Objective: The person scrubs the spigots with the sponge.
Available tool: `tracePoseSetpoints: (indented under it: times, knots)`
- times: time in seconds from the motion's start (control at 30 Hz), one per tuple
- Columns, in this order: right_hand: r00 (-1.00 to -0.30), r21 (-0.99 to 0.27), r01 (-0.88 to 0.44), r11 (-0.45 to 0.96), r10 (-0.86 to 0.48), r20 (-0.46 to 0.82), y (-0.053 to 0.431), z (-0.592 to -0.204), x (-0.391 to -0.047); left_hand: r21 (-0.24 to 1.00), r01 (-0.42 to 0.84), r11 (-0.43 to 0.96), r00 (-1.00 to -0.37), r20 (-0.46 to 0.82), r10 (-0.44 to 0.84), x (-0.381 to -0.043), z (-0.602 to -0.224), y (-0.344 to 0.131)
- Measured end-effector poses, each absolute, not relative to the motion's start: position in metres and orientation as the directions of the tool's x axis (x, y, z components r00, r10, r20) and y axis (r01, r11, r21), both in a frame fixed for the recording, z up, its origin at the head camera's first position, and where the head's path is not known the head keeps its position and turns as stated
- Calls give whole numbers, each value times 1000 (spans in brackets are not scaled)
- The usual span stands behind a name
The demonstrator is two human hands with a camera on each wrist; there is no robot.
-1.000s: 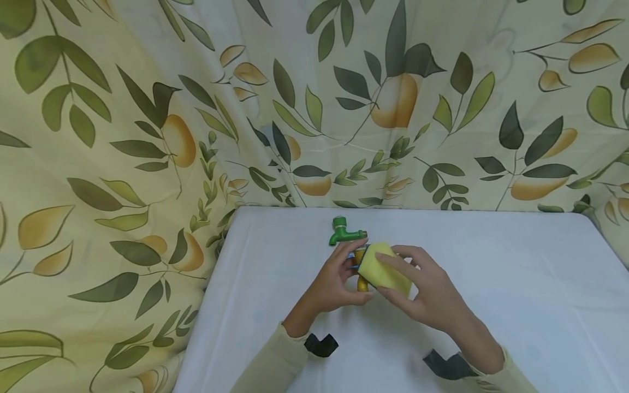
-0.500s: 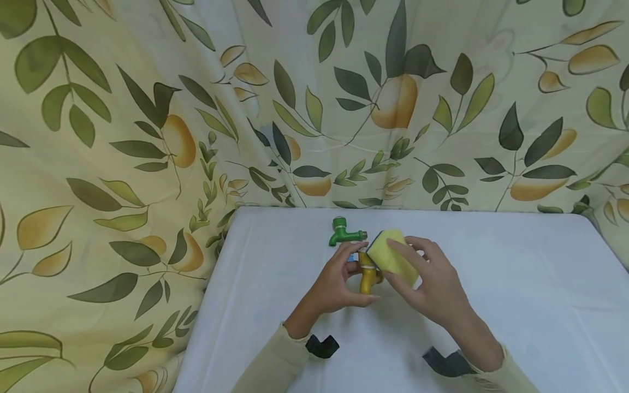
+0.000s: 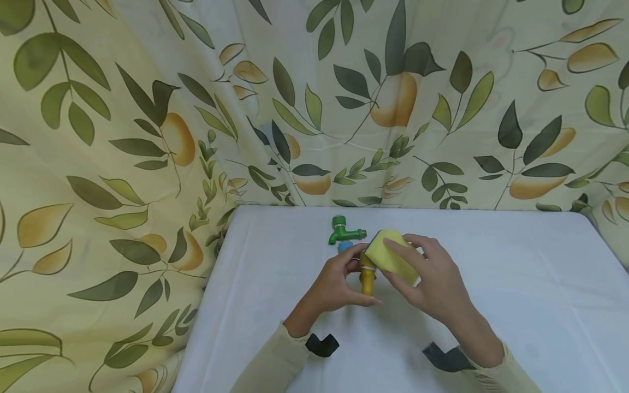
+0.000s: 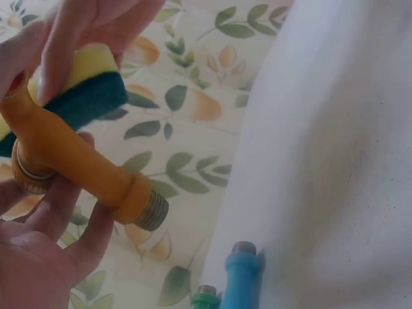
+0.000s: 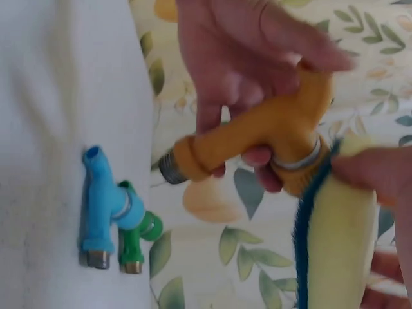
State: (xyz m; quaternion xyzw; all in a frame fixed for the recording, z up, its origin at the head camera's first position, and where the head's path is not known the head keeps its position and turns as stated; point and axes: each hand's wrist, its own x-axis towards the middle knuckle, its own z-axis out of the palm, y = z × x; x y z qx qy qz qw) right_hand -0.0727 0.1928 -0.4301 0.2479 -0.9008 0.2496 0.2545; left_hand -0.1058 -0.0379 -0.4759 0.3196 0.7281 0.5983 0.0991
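A yellow-orange tap (image 3: 367, 278) is gripped in my left hand (image 3: 334, 284), raised over the white table. In the left wrist view its threaded metal end (image 4: 153, 211) points out past the fingers. My right hand (image 3: 434, 278) pinches a yellow sponge (image 3: 393, 255) between thumb and fingers. The dark green scouring side (image 5: 308, 225) of the sponge faces the tap, right at its round ringed end in the right wrist view. From the head, sponge and fingers cover part of the tap.
Behind the hands, a green tap (image 3: 346, 234) lies on the white tabletop (image 3: 516, 284). Beside it is a blue tap (image 5: 100, 209), mostly hidden by the left hand from the head. A leaf-and-fruit patterned curtain (image 3: 304, 109) hangs behind and left of the table.
The sponge has shifted up and to the right over the tap, baring more of it. The tap has turned slightly in my left hand. The blue tap's end now shows behind the fingers.
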Motion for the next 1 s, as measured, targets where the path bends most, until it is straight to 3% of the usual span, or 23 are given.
tracePoseSetpoints:
  times: [0.23,0.47,1.0]
  knots:
    - [-745,-303,-595,744,-369,556,192,-430,-73,895,420,150,-773,266,576,-105,-475,-39]
    - [-752,-319,-587,744,-355,556,191,-428,-72,913,370,170,-791,214,573,-103,-473,-39]
    - [-763,-330,-568,754,-332,555,190,-428,-72,900,408,155,-789,262,556,-106,-476,-41]
